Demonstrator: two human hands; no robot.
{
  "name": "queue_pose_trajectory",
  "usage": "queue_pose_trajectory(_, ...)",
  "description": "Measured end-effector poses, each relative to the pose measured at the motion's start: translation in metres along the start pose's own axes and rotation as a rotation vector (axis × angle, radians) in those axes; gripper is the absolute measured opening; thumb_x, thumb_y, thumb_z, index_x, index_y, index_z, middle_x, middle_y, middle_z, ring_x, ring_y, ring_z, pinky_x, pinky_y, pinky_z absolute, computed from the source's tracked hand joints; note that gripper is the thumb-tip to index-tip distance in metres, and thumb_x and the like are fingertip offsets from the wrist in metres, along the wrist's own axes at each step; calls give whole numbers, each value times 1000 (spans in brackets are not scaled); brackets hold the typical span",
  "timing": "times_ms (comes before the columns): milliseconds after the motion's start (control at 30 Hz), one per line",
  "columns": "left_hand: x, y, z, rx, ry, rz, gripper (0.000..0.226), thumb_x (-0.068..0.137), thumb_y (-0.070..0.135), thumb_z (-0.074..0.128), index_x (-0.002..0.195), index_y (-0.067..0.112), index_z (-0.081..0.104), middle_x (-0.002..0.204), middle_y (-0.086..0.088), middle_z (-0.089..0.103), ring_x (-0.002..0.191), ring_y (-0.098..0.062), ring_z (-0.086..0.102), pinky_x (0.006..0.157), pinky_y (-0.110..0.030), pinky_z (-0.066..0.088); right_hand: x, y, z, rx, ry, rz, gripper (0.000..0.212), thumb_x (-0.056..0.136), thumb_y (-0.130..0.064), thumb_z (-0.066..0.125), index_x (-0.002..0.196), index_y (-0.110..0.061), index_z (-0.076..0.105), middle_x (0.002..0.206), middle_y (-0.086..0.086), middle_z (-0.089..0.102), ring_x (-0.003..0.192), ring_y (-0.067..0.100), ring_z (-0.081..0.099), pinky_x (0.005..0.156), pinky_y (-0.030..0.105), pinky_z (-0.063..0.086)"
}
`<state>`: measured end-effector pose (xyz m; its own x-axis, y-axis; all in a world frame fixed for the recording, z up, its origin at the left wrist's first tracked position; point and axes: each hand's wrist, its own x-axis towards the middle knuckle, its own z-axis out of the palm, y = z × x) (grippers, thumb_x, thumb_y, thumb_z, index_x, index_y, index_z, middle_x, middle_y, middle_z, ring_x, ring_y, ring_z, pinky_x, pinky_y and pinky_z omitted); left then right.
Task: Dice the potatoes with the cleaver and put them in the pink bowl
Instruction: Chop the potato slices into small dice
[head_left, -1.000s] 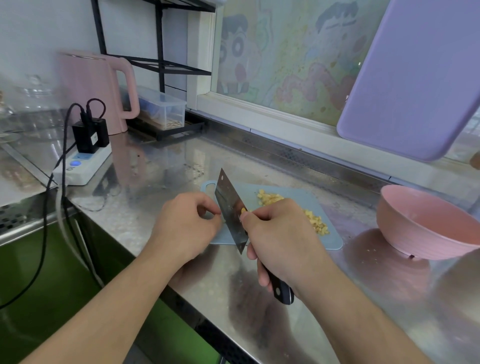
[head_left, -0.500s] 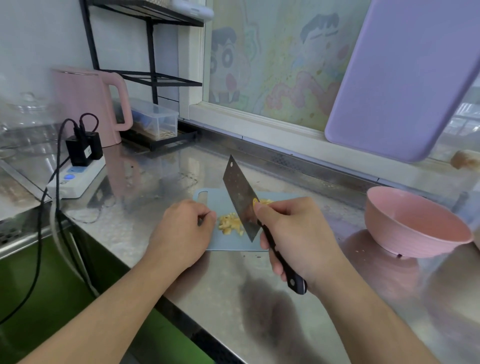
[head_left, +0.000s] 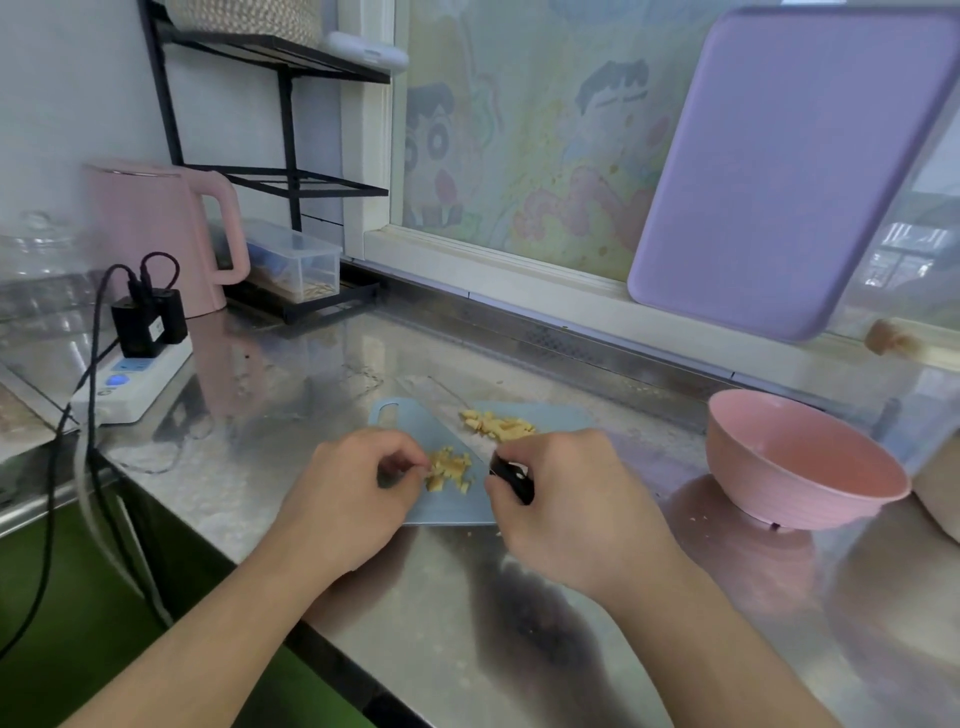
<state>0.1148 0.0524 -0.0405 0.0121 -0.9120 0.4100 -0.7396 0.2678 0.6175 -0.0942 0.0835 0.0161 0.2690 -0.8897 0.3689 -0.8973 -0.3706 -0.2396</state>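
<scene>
Steel, wet-looking and reflective, makes up the surface (head_left: 467, 613) in the foreground, and the blue cutting board (head_left: 452, 506) lies near its front edge; it looks likely to skid under a hard chop, which would throw the cut off line.

On the board, the left hand (head_left: 348, 493) has its fingers (head_left: 402, 460) curled in, tips pinching or steadying the near heap of diced potato (head_left: 449, 470). The right hand (head_left: 566, 499) is wrapped closed around the black handle (head_left: 511, 470) of the cleaver (head_left: 439, 410). The blade lies nearly flat and is so reflective that its outline is hard to trace, so I cannot tell exactly where the edge sits. That is the main risk: the left fingertips are just beside the pile being worked, and a stroke onto so small a heap could catch them if they do not stay tucked. Small loose cubes may also roll off the board; a few crumbs already lie on the steel near the bowl.

Further back on the board rests a second heap of potato strips (head_left: 498, 423), not yet cut fine. To the right, well apart from the board, stands the pink bowl (head_left: 800, 467), which appears empty. Carrying dice across that gap on the blade could spill some.
</scene>
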Motion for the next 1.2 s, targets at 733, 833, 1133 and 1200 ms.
queue_pose_trajectory(733, 65, 63, 0, 131, -436, 85, 36, 93, 13, 46, 84, 33, 74, 89, 12, 75, 81, -12, 72, 77, -38, 61, -1, 10, -3, -34, -78, -144, 28, 83, -39, 55, 64, -22, 43, 56, 1, 46, 57, 23, 49, 47, 30, 29)
queue_pose_trajectory(833, 65, 63, -2, -26, -277, 65, 40, 91, 8, 49, 78, 36, 75, 85, 10, 77, 79, -19, 73, 76, -43, 61, -1, 10, -6, -32, -62, -157, 28, 84, -37, 56, 66, -18, 47, 56, 2, 47, 57, 23, 49, 46, 31, 30)
queue_pose_trajectory(1133, 64, 66, -2, -60, -309, 75, 38, 100, 13, 49, 102, 37, 79, 101, 21, 75, 99, -7, 70, 91, -31, 56, -1, 10, -7, -15, -59, -157, 30, 86, -35, 59, 65, -18, 47, 55, 2, 48, 54, 21, 49, 45, 30, 31)
queue_pose_trajectory(1200, 65, 60, -7, -187, -160, 5, 39, 97, 11, 52, 88, 40, 77, 89, 20, 76, 87, -14, 74, 83, -38, 62, 0, 11, -7, -16, -54, -161, 34, 86, -35, 58, 63, -16, 42, 55, 4, 47, 55, 23, 49, 44, 32, 33)
